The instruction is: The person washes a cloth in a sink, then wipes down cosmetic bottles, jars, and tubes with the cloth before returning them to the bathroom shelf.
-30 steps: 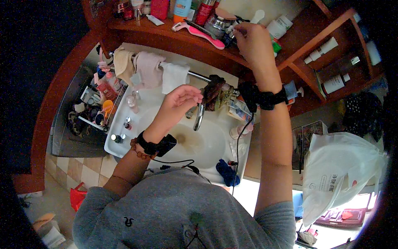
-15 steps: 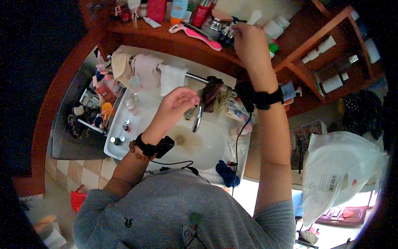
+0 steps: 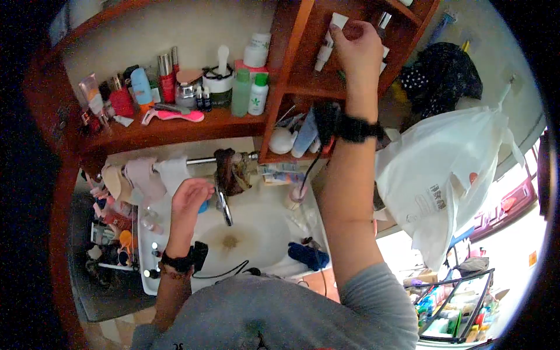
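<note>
Raised to the upper right compartment, my right hand (image 3: 360, 49) has its thumb and fingers closed at the flat end of a white tube (image 3: 324, 53). The far side of the grip is hidden. My left hand (image 3: 192, 196) is held over the sink beside the faucet (image 3: 224, 205), its fingers loosely curved with nothing seen in them. A silver-capped bottle (image 3: 384, 21) stands in the compartment, right of my right hand.
Bottles, jars and a pink razor-like tool (image 3: 175, 115) line the wooden shelf (image 3: 192, 133). Cloths (image 3: 143, 178) hang on the rail. A white plastic bag (image 3: 434, 169) hangs at the right; a dark blue cloth (image 3: 308, 255) lies on the sink's edge.
The view has turned to the right. My right hand has left the small dark bottles on the shelf and reached the white tube in the compartment. My left hand stays near the faucet.
</note>
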`<state>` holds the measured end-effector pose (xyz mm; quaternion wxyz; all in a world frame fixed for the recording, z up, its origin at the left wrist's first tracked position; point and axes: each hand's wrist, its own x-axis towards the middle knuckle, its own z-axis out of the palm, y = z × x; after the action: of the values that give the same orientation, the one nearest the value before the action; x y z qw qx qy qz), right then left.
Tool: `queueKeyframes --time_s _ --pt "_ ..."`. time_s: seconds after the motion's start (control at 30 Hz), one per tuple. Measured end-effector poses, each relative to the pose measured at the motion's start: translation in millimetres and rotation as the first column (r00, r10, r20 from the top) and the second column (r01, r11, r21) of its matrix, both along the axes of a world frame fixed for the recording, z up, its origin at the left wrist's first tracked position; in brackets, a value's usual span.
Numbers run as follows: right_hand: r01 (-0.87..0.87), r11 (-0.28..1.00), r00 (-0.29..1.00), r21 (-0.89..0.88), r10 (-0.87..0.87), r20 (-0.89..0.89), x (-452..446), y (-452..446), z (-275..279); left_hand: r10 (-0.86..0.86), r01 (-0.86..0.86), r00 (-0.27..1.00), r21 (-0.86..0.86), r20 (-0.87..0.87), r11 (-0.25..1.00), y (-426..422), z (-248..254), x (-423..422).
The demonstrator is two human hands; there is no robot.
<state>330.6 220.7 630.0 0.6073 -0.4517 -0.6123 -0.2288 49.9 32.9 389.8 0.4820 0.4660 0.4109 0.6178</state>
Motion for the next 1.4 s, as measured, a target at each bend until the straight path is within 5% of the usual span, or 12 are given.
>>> queueKeyframes --time_s 0.07,0.37,0.4,0.47,0.53,0.6,0.77,0.93,0.97,1.07,1.27,1.4 --pt "0.008 0.978 0.997 -0.207 -0.023 -0.070 3.5 19.5 -9.7 -0.012 0.012 1.000 -0.016 -0.015 1.000 0.4 -2.7 6.3" --pt "-0.058 0.944 0.998 -0.324 0.045 -0.047 18.5 46.6 -18.7 -0.017 0.020 0.998 0.041 -0.063 0.999 -15.4 -1.5 1.3" --pt "-0.429 0.747 0.894 -0.507 0.270 -0.358 1.7 -13.2 7.2 -0.006 0.009 0.998 0.055 -0.063 0.998 -15.9 -0.3 0.9" --pt "-0.289 0.946 0.943 -0.147 0.254 -0.217 -3.4 -25.7 -6.7 0.007 -0.006 0.998 0.017 -0.057 1.000 -18.5 -1.7 -1.3" --pt "-0.360 0.932 0.922 0.044 0.363 -0.138 -26.2 -43.0 -37.3 0.026 -0.028 0.998 -0.038 -0.060 0.999 -35.1 -11.1 -10.3" --pt "-0.564 0.824 0.792 -0.056 0.521 -0.318 -78.5 -115.7 -68.5 0.035 -0.034 0.999 -0.037 0.032 0.999 -49.1 -24.0 -9.6" --pt "-0.659 0.559 0.717 -0.504 0.670 -0.194 -130.7 -198.4 -188.7 0.126 -0.094 0.971 0.162 -0.201 0.982 -79.0 -18.3 -6.7" --pt "-0.680 0.218 0.543 -0.700 0.791 -0.281 -165.1 -196.6 -275.7 0.415 -0.356 0.831 0.220 -0.369 0.908 -88.2 -41.9 -20.8" --pt "-0.589 0.214 0.568 -0.779 0.796 -0.211 -171.0 -202.3 -274.7 0.394 -0.384 0.873 0.095 -0.287 0.919 -91.7 -45.2 -26.1" --pt "-0.557 0.202 0.530 -0.805 0.833 -0.158 -189.4 -205.0 -301.2 0.410 -0.470 0.760 0.010 -0.505 0.883 -106.0 -56.0 -47.8" --pt "-0.521 0.252 0.564 -0.816 0.819 -0.108 -173.8 -197.0 -300.0 0.522 -0.713 0.509 0.003 -0.684 0.701 -107.2 -112.0 -98.3" --pt "-0.509 0.236 0.620 -0.828 0.767 -0.163 -149.9 -185.5 -305.7 0.399 -0.745 0.395 -0.034 -0.827 0.666 -102.7 -155.2 -149.0"
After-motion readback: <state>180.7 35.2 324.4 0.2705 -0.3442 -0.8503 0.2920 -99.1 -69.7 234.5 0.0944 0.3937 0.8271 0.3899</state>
